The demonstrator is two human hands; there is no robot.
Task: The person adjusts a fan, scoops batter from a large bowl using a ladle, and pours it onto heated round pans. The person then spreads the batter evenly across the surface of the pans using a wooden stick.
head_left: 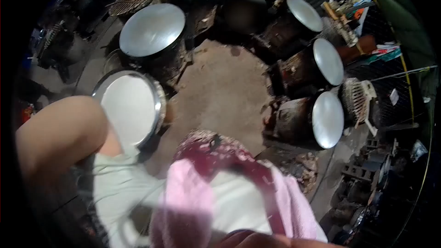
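My left arm [59, 133] is bent at the left, its elbow in front of the edge of a round metal pan [161, 98]. A flat white disc [128, 105] covers most of this pan; I cannot tell what it is made of. My left hand is outside the picture. A blurred strip of skin [285, 241] crosses the bottom edge, perhaps part of my right hand or arm; no fingers can be made out. A pink towel [188, 193] hangs down over my pale shirt [239, 197], above a maroon cloth [206, 149].
Several shiny domed metal pans curve around me on sooty stoves, among them a large pan [152, 30] and a right-hand pan [328, 119]. Brown ground [220, 82] lies between. Round gratings [133, 0], concrete blocks [360, 172] and a green tarp [404, 14] stand farther out.
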